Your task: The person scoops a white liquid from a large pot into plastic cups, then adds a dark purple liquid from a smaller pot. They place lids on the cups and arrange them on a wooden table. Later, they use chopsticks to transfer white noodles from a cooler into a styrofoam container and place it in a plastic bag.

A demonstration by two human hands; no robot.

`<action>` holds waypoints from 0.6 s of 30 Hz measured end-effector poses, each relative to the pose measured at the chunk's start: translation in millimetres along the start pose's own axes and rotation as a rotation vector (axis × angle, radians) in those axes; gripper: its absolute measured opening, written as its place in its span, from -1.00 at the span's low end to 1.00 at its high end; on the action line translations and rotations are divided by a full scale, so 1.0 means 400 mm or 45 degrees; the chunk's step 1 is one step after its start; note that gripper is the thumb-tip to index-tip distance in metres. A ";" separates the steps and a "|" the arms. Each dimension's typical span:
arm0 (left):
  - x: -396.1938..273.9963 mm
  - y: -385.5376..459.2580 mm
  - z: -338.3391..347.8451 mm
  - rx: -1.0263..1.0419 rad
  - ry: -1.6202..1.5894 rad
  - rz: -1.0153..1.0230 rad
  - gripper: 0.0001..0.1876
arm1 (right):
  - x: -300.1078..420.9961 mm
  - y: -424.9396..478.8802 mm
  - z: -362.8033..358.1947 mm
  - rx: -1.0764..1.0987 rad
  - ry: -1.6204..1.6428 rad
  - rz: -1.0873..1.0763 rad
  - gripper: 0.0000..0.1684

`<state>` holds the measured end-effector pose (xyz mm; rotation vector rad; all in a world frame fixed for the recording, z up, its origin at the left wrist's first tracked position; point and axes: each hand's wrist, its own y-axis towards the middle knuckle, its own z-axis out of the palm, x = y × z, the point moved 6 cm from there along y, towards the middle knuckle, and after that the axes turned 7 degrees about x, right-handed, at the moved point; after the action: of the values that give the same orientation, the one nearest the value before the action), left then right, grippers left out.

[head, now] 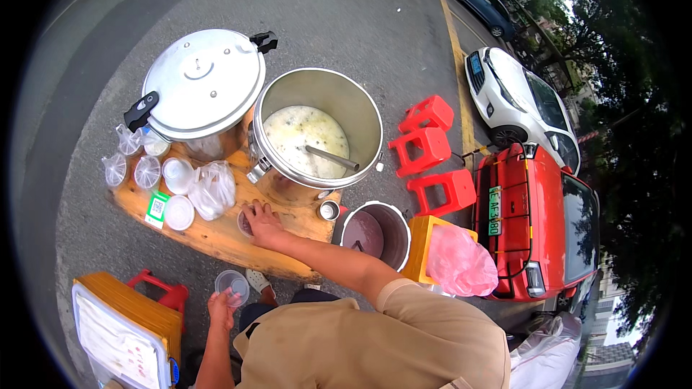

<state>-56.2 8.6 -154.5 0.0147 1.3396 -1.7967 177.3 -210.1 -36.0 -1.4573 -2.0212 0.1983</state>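
Observation:
My left hand [220,310] holds a clear plastic cup [232,287] by its rim, below the near edge of a wooden table [216,237]. My right hand [266,225] is on a small cup of dark reddish food [245,225] standing on the tabletop; my fingers partly cover it. Behind that hand stands a large metal pot [319,86] of pale soup [294,129], with a ladle handle [332,158] sticking out. A small metal cup [328,210] sits at the table's right end. Round lidded tubs [178,213] and a plastic bag [212,189] lie left of my right hand.
The pot's big lid [205,81] leans at the back left. Right of the table are a pot of purplish liquid [365,232], a yellow crate [419,251] with a pink bag [459,262], and red stools [427,148]. A lidded box [130,329] stands left. Cars [540,227] are parked beyond.

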 end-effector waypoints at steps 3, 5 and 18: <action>0.033 -0.027 -0.016 0.024 0.013 -0.013 -0.91 | -0.012 0.025 0.021 0.033 -0.002 0.020 0.23; 0.047 -0.040 0.002 0.087 0.047 -0.019 -0.89 | -0.028 0.027 0.031 0.048 0.023 0.027 0.24; 0.084 -0.144 0.294 0.541 0.641 -0.192 -0.52 | -0.460 -0.400 0.031 -0.663 0.402 0.196 -0.56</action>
<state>-59.5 -102.0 -76.7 0.6478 1.2839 -2.2754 76.7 -432.6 -45.2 -1.8219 -1.7719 -0.5037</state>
